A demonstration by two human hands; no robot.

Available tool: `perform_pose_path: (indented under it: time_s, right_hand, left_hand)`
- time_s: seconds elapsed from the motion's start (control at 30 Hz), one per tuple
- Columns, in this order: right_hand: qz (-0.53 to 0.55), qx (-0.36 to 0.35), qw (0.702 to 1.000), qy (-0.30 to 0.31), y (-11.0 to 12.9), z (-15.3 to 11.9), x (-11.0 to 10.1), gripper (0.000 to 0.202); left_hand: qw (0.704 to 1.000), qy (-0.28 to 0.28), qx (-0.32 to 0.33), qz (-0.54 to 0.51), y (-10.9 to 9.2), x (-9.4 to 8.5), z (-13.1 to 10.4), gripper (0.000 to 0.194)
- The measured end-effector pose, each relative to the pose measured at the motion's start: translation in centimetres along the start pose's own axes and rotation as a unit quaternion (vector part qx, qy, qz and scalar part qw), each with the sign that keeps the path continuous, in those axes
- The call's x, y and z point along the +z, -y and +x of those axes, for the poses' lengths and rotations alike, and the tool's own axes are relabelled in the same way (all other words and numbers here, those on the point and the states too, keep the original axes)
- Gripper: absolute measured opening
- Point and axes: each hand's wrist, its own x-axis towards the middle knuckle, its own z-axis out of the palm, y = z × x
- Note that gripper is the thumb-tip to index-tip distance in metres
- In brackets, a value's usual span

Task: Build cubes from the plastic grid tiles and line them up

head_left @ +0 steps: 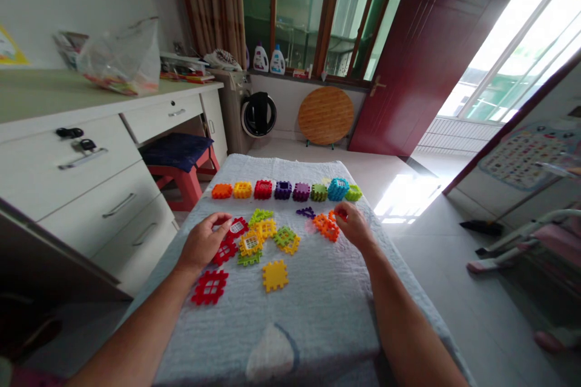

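My left hand (206, 242) is at the left of a loose pile, its thumb and fingers closed at the edge of a red interlocking tile (237, 227) with a white window grid. More red tiles (210, 288), yellow tiles (275, 276) and green tiles (261, 216) lie flat or overlap nearby. My right hand (354, 224) pinches the edge of an orange interlocking tile (332, 216); its fingertips partly hide it. Other orange tiles (325, 228) lie just beside it. A dark purple tile (305, 212) lies left of that hand.
Stacks of tiles sorted by colour, from an orange stack (222, 191) to a blue stack (338, 189) and a green stack (353, 193), line the far side of the cloth-covered table (272, 338). A white desk (91, 157) and stool (177, 154) stand left.
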Motion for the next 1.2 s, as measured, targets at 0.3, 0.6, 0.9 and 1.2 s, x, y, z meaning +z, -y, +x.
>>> perform_pose_path:
  time_s: [0.3,0.6,0.9,1.2]
  right_hand:
    - [-0.029,-0.012,0.994,0.107,-0.5,-0.5,0.4,0.014]
    - [-0.042,0.021,0.993,0.104,-1.4,-0.5,0.3,0.035]
    - [-0.074,-0.03,0.986,0.149,-0.5,-1.0,-0.1,0.049]
    - [-0.066,0.022,0.987,0.142,-1.0,-1.0,0.0,0.046]
  left_hand:
    - [1.0,-0.015,0.009,0.008,0.0,0.0,0.0,0.035]
    - [1.0,-0.007,0.01,0.006,0.0,0.0,0.0,0.033]
    - [1.0,-0.004,0.011,0.005,-0.1,-0.1,0.0,0.034]
    - [1.0,-0.002,0.005,0.009,-0.6,-0.2,-0.2,0.036]
